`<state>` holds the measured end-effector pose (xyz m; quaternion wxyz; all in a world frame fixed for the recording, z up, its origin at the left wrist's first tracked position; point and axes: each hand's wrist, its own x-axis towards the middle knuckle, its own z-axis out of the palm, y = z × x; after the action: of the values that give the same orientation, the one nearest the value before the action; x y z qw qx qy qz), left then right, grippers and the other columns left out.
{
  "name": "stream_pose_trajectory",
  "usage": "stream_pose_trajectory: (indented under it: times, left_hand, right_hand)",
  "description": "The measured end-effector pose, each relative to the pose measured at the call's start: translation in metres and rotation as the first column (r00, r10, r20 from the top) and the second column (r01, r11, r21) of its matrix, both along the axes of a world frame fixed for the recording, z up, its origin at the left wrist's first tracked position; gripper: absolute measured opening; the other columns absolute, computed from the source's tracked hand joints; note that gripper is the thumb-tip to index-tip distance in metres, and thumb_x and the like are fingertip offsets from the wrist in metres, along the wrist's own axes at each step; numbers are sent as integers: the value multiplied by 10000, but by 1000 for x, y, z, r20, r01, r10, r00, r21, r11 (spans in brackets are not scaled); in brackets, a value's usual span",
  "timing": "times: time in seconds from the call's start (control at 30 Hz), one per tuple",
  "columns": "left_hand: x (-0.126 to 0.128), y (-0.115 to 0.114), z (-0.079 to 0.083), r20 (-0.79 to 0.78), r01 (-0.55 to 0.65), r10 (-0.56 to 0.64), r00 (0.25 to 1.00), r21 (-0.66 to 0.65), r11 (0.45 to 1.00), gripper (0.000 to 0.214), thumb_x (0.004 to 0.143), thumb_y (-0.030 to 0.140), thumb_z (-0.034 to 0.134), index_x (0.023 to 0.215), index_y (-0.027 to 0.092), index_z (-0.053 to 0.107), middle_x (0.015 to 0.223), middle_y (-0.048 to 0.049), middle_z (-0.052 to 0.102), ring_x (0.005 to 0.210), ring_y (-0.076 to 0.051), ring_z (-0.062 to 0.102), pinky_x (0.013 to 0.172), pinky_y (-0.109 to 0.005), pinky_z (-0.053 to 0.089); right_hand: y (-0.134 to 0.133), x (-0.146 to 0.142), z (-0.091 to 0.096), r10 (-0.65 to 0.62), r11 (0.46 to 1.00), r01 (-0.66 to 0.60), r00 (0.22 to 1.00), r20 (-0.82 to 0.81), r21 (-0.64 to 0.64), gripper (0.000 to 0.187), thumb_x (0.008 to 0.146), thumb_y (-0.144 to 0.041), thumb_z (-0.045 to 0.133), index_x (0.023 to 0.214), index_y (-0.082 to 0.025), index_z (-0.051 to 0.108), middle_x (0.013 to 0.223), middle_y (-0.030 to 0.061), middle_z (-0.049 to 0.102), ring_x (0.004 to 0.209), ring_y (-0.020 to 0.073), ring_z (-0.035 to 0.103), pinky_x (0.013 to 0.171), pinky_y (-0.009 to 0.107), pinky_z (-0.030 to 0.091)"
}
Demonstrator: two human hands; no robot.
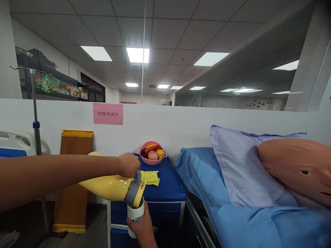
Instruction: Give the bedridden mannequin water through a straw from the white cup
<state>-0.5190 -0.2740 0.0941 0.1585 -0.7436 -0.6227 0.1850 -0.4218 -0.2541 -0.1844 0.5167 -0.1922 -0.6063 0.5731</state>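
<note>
My left hand [129, 164] is closed on the grey handle of a yellow thermos jug [106, 187]. The jug lies tilted on its side, its spout end down at the mouth of a white cup [134, 215] with dark stripes. My right hand [145, 224] wraps round the cup from below and keeps it nearly upright. Whether liquid is flowing cannot be seen. Behind the jug's neck a folded yellow cloth [151, 178] rests on a blue bedside cabinet [169, 187]. Part of the jug is hidden behind my left forearm.
A pink basket [143, 159] of fruit stands at the cabinet's back. To the right is a bed with blue bedding [232, 224], a lilac pillow [232, 168] and a manikin head [292, 165]. A brown board [71, 193] leans against the white partition [155, 127]; a drip stand [36, 103] stands left.
</note>
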Motion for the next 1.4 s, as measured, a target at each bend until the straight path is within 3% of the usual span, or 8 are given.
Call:
stream_pose_trajectory:
  times: [0.33, 0.57, 0.77, 1.1, 1.4]
  left_hand:
    - [6, 5, -3, -12, 55, -55, 998, -14, 998, 172, 732, 264, 627, 803, 164, 747, 847, -182, 727, 769, -330, 681, 640, -395, 512]
    - [12, 11, -4, -27, 80, -80, 996, -20, 997, 145, 723, 243, 623, 777, 181, 742, 832, -145, 734, 763, -298, 682, 643, -366, 503]
    - [18, 14, -2, 14, 72, -71, 997, -5, 997, 92, 701, 250, 657, 726, 193, 725, 823, -132, 730, 775, -282, 677, 699, -359, 510]
    - [36, 17, 4, -17, 89, -89, 996, -32, 996, 69, 695, 211, 637, 707, 175, 694, 802, -136, 728, 721, -285, 672, 662, -368, 509]
    - [47, 20, 7, -54, 98, -101, 993, -64, 993, 68, 713, 224, 642, 683, 171, 673, 768, -128, 708, 717, -280, 669, 653, -364, 509]
  right_hand:
    - [1, -5, -11, -31, 999, 29, 998, -46, -37, 657, 515, -215, 733, 1157, -191, 591, 1001, 83, 734, 893, 268, 676, 809, 357, 523]
    - [4, -9, -22, -50, 996, 41, 993, -111, -80, 723, 520, -291, 759, 1204, -189, 545, 1076, 111, 714, 923, 281, 669, 825, 377, 517]
    - [6, -8, -24, -50, 997, 43, 994, -94, -68, 742, 539, -360, 791, 1220, -188, 553, 1030, 98, 719, 926, 285, 666, 843, 392, 512]
    - [9, -6, -28, -48, 998, 41, 990, -131, -55, 837, 540, -552, 814, 1239, -189, 531, 1001, 105, 723, 879, 283, 671, 815, 389, 521]
    - [14, -8, -40, -107, 994, 102, 986, -130, -48, 831, 551, -560, 809, 1238, -188, 527, 1045, 115, 709, 934, 297, 669, 857, 412, 518]
